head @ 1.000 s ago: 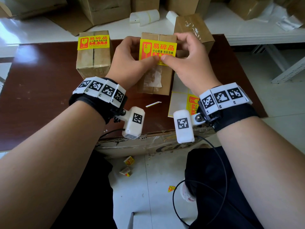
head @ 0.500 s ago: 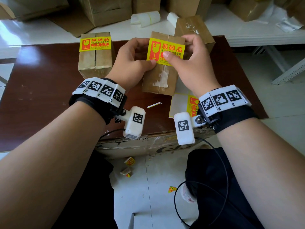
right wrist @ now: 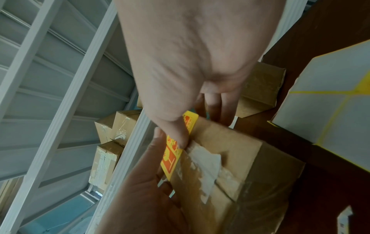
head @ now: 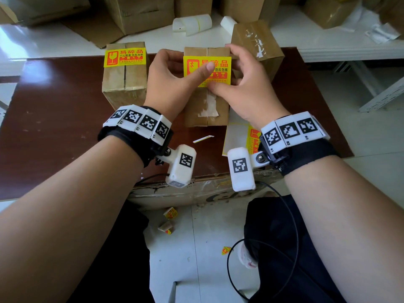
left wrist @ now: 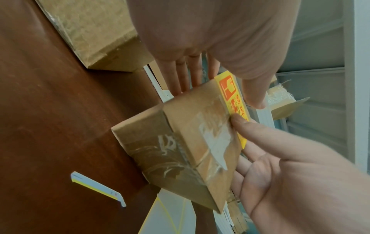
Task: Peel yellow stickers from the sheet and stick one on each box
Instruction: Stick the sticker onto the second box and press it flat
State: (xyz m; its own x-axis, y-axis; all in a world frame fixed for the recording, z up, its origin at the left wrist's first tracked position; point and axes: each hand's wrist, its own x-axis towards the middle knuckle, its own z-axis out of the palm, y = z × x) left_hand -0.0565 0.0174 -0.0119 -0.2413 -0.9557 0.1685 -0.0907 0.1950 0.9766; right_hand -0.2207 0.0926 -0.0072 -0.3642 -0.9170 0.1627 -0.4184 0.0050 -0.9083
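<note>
On the dark red-brown table top (head: 54, 119), the middle brown cardboard box (head: 205, 110) is held tilted up between both hands, its far end raised toward the camera more squarely than half a second ago, when it leaned to the right. Its yellow rectangular sticker with red print (head: 218, 71) now sits straight across the top face rather than slanted. The left hand (head: 168, 84) wraps its fingers behind the box's left side while its thumb has slid onto the sticker's middle and presses there; earlier that thumb rested at the sticker's left edge. The right hand (head: 247, 88) curls around the box's right side, its thumb pressing the sticker's lower edge near the seam, lower than before. Both hands are thus clamped on this box. To the left stands a second brown cardboard box (head: 124, 84) already bearing its own yellow sticker (head: 124, 56), unmoved. A third, unlabelled brown box with torn tape (head: 258, 42) stands behind the right hand. The white backing sheet with one remaining yellow sticker (head: 237, 136) lies flat on the table under the right wrist, and a thin white-and-yellow paper strip (head: 203, 139) lies just left of it, both where they were
</note>
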